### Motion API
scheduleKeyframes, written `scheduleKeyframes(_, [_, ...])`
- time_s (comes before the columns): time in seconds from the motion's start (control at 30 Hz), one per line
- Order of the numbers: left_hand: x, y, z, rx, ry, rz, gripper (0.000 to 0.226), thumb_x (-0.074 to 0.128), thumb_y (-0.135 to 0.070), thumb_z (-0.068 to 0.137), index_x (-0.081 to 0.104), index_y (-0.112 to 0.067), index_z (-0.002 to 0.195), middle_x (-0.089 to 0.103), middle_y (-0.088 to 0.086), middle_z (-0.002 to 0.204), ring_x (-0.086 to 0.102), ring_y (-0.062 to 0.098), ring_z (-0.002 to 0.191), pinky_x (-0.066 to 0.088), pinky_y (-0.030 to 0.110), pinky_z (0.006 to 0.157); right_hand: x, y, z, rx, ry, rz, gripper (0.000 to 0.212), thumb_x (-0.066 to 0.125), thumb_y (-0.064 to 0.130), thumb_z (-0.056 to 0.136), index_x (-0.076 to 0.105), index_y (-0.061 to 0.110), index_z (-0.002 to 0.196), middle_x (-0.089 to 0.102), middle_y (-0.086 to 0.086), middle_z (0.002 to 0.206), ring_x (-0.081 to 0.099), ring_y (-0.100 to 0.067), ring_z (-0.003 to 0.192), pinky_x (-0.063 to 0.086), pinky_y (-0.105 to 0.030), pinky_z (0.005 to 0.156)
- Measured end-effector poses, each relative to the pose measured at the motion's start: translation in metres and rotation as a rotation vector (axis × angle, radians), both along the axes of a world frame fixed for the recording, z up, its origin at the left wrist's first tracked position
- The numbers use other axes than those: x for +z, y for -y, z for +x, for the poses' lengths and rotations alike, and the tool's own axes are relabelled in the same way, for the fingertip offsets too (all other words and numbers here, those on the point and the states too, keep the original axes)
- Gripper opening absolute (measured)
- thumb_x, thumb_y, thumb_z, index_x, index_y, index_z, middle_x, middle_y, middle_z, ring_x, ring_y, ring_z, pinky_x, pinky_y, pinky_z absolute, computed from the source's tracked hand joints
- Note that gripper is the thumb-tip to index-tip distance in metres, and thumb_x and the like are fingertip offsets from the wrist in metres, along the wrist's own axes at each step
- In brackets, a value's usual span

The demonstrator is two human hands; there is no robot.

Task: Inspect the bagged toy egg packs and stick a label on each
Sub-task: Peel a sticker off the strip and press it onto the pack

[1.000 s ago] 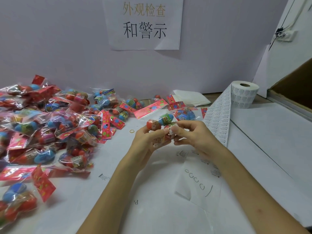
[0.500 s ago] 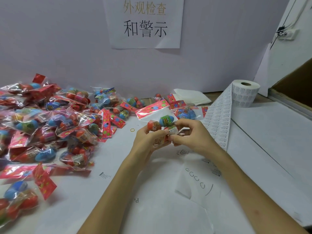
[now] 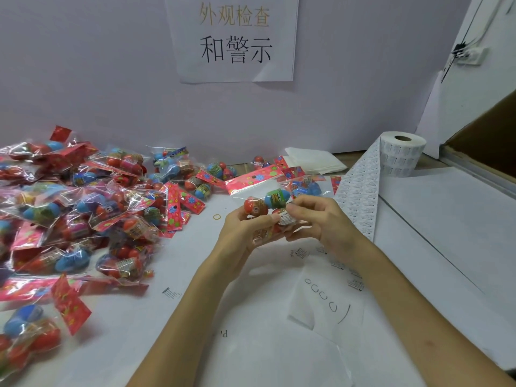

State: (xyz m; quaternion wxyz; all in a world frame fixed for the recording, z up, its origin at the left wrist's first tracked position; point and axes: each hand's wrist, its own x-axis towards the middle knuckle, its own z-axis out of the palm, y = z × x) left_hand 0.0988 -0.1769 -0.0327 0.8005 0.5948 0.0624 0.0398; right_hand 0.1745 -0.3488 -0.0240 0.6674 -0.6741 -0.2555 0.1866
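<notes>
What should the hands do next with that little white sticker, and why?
Probably the right hand should rub the label flat onto the pack. Its fingers are pinching the label against the pack, and the left hand grips the pack from below, so pressing it down seems the next step before the pack is set aside.
</notes>
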Motion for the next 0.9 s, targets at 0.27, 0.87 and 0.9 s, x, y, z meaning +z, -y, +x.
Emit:
scheduleKeyframes(0.27, [-0.002, -0.001, 0.001, 0.016, -0.005, 0.012, 0.034, 0.075, -0.008, 0.087, 0.067, -0.009, 0.12, 0.076, 0.011, 0.11, 0.075, 0.028, 0.102, 0.062, 0.034, 0.084, 0.002, 0.001, 0.001, -0.011, -0.03, -0.027, 0.024, 0.064, 0.028, 0.096, 0.076, 0.01, 0.107, 0.076, -0.013, 0.098, 0.075, -0.031, 0.088, 0.062, -0.034, 0.07])
scheduleKeyframes(0.87, [-0.004, 0.009, 0.001, 0.074, -0.05, 0.198, 0.021, 0.075, -0.025, 0.091, 0.073, -0.006, 0.1, 0.076, 0.012, 0.092, 0.076, 0.034, 0.086, 0.062, 0.037, 0.068, 0.001, 0.0, 0.0, -0.132, 0.166, -0.103, 0.013, 0.074, 0.013, 0.09, 0.075, 0.0, 0.093, 0.073, -0.014, 0.091, 0.069, -0.018, 0.08, 0.057, -0.028, 0.066])
scheduleKeyframes(0.9, [-0.004, 0.008, 0.001, 0.073, -0.047, 0.194, 0.018, 0.076, -0.022, 0.09, 0.075, -0.005, 0.096, 0.075, 0.01, 0.088, 0.075, 0.034, 0.086, 0.062, 0.038, 0.067, 0.0, 0.0, 0.001, -0.125, 0.14, -0.09, 0.01, 0.074, 0.01, 0.088, 0.075, 0.001, 0.09, 0.073, -0.012, 0.087, 0.069, -0.017, 0.079, 0.056, -0.027, 0.064])
